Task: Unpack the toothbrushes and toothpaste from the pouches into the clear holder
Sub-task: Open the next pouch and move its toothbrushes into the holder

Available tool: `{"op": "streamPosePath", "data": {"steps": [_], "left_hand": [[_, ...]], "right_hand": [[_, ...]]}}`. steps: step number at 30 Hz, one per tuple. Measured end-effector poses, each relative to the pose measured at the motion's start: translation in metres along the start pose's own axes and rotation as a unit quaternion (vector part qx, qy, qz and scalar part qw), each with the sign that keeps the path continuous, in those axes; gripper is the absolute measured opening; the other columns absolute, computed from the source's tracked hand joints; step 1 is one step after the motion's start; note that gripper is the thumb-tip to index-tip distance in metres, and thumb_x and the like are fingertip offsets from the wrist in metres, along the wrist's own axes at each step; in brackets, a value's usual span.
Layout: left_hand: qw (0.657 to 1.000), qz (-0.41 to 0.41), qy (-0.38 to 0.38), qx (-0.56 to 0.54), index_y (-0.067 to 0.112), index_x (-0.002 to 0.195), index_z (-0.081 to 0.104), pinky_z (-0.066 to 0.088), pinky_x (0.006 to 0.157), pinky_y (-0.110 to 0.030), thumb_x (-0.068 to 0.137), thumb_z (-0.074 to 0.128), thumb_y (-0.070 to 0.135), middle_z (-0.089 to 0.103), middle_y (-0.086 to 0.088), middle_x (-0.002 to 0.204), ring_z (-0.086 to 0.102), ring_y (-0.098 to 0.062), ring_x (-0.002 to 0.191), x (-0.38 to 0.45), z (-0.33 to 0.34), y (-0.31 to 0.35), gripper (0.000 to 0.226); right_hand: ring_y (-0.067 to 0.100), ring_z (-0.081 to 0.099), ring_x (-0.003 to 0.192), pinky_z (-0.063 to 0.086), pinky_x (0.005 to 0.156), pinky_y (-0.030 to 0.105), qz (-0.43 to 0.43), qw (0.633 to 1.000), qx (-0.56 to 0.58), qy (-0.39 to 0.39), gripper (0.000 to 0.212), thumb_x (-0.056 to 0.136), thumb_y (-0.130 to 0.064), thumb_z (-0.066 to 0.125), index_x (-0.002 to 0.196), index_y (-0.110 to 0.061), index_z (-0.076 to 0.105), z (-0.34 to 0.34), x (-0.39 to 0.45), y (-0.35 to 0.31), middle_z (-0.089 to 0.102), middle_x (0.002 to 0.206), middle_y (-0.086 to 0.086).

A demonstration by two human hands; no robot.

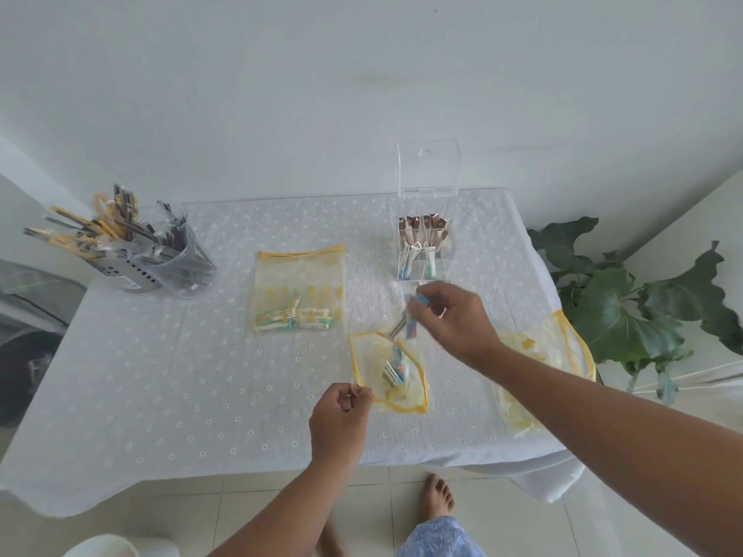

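My left hand (339, 420) pinches the near left corner of a yellow-trimmed clear pouch (368, 369) lying open on the table; a small toothpaste (396, 371) still lies inside it. My right hand (452, 321) hovers above the pouch mouth, gripping a blue-ended toothbrush (413, 320) that is partly blurred. The clear holder (422, 245) stands just beyond, lid up, with several toothbrushes upright in it. A second pouch (299, 291) with toothbrushes and toothpaste lies flat to the left. A third pouch (546, 355) lies crumpled under my right forearm.
A metal caddy (140, 267) and clear cup packed with wrapped cutlery stand at the table's far left. A leafy plant (627, 311) sits past the right edge. The white tablecloth (181, 375) hangs over the near edge; my bare foot shows below.
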State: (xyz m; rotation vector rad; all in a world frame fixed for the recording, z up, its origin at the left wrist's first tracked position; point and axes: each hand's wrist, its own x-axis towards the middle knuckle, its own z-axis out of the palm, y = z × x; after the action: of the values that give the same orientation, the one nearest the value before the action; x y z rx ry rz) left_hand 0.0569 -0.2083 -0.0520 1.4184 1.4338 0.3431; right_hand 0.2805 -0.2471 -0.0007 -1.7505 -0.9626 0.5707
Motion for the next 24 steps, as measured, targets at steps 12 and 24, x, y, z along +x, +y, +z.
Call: {"op": "streamPosePath", "data": {"steps": [12,24], "left_hand": [[0.999,0.024,-0.031,-0.032,0.02,0.082,0.069,0.05,0.063,-0.023,0.09,0.075,0.036,0.074,0.002,0.077,0.07,-0.012,0.074,-0.005,0.016,0.023,0.019],[0.999,0.018,-0.025,-0.033,0.02,0.081,0.068,0.046,0.057,-0.011,0.089,0.075,0.038,0.074,0.004,0.075,0.068,-0.006,0.07,0.0,0.007,0.017,0.021]], "right_hand": [[0.004,0.054,0.053,0.046,0.059,0.031,0.148,0.968,-0.034,0.199,0.018,0.095,-0.044,0.068,0.1,-0.027,0.067,-0.025,0.111,-0.01,0.077,0.084,-0.006],[0.01,0.067,0.077,0.047,0.062,0.027,0.196,0.962,-0.081,0.174,0.012,0.097,-0.041,0.066,0.098,-0.029,0.063,-0.005,0.136,-0.006,0.069,0.091,-0.011]]}}
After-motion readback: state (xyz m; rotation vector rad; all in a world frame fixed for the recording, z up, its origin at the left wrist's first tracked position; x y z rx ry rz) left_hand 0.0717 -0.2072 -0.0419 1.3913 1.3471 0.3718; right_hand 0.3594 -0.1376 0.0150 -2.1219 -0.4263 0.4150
